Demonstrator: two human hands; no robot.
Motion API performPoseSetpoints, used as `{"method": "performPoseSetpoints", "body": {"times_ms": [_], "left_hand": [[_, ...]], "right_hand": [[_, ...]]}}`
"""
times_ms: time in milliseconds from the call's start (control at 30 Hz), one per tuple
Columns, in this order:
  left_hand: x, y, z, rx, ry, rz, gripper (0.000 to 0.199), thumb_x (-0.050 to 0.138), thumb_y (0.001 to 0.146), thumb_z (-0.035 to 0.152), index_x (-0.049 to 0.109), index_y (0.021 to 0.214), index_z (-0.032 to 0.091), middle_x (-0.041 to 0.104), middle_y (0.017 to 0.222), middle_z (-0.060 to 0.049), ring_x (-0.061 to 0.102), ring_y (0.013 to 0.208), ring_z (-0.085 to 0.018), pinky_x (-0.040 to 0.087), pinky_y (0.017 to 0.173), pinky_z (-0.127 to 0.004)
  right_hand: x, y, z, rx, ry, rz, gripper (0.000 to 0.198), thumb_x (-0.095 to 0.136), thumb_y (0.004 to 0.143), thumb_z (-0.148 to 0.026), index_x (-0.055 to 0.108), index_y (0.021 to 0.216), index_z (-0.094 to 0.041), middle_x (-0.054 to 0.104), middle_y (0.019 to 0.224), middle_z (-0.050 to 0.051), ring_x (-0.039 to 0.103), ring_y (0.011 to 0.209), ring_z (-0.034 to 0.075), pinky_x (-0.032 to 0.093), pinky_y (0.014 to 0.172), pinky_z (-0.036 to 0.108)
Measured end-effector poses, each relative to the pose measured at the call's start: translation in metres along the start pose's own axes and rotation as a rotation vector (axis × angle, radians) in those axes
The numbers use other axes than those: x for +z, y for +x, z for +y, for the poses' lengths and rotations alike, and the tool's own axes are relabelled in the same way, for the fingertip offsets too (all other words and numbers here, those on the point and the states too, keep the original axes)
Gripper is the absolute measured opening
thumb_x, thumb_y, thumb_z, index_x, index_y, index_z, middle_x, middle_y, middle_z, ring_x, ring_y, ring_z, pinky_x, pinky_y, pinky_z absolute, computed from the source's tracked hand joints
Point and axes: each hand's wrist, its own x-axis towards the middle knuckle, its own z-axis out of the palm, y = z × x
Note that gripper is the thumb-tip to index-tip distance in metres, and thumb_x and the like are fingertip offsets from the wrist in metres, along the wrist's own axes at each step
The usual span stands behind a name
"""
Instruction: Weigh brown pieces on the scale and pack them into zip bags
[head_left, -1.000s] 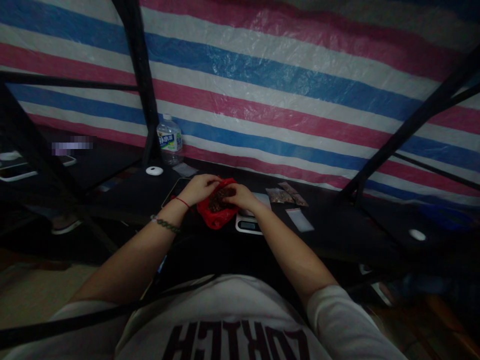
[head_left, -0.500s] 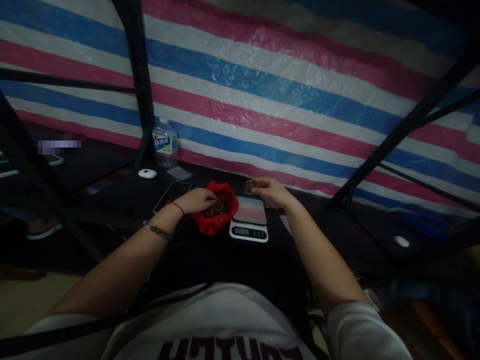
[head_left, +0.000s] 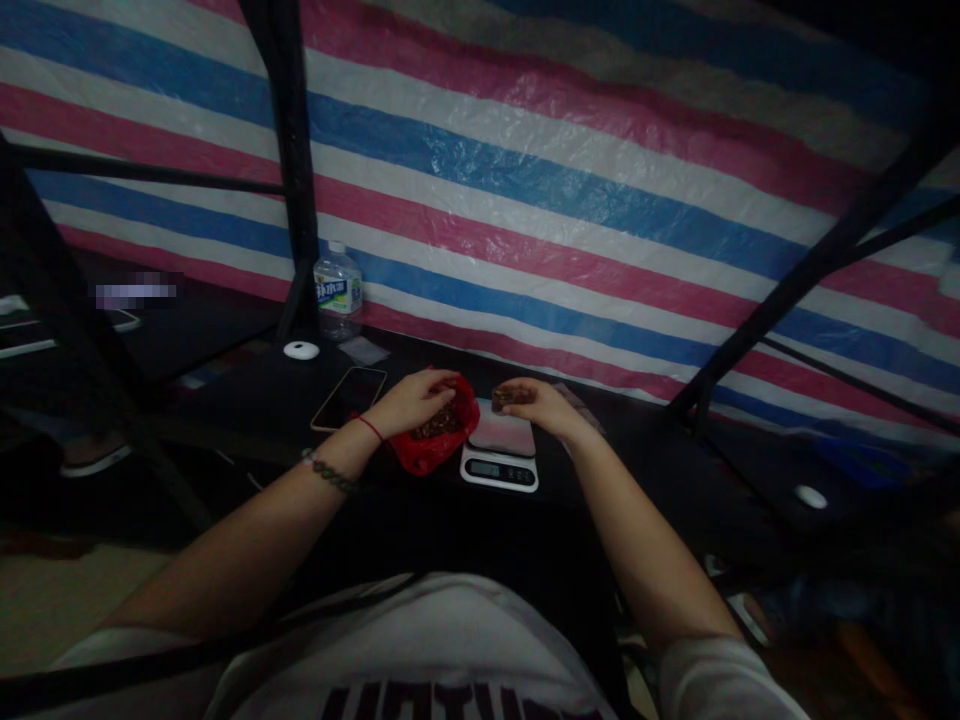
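Note:
In the head view, my left hand [head_left: 420, 400] is over the red plastic bag [head_left: 422, 460], which holds many small brown pieces [head_left: 441, 425]. Its thumb and fingers are drawn close together near the bag's far rim; anything between them is too small to make out. My right hand [head_left: 538, 404] pinches a small clear bag [head_left: 499, 400] with brown contents over the back of a white digital scale [head_left: 500, 470]. Whether that little bag touches the scale's metal plate I cannot tell. The display is lit but its figures are unreadable.
A phone [head_left: 349, 398], a white computer mouse [head_left: 301, 350], a clear flat packet [head_left: 364, 350] and a labelled plastic bottle [head_left: 338, 285] stand left of the red bag. Clear bags [head_left: 581, 405] lie behind my right wrist. Black frame posts [head_left: 298, 190] and a striped sheet [head_left: 525, 200] rise behind.
My left hand has lifted from among the brown pieces toward the red bag's far rim. My right hand has brought the small clear bag lower, over the scale. The view has shifted slightly.

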Motion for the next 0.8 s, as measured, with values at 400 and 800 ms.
{"method": "performPoseSetpoints", "body": {"times_ms": [400,800], "left_hand": [[0.036,0.001,0.006,-0.41,-1.112,0.265,0.015,0.055,0.081,0.012,0.067,0.089,0.012,0.069,0.084,-0.007,0.064,0.076,-0.014,0.049,0.074,-0.026],[0.027,0.006,0.004,-0.55,-1.392,0.385,0.03,0.042,0.091,0.018,0.063,0.07,0.012,0.066,0.068,-0.006,0.062,0.064,-0.012,0.051,0.066,-0.024]], "right_hand": [[0.101,0.029,-0.002,-0.242,-0.324,0.315,0.048,0.061,0.066,-0.009,0.056,0.113,-0.018,0.064,0.107,0.006,0.061,0.096,0.017,0.049,0.088,0.032],[0.108,0.038,0.002,-0.293,-0.392,0.332,0.037,0.059,0.074,-0.013,0.065,0.11,-0.022,0.063,0.109,0.006,0.056,0.104,0.019,0.043,0.096,0.035]]}}
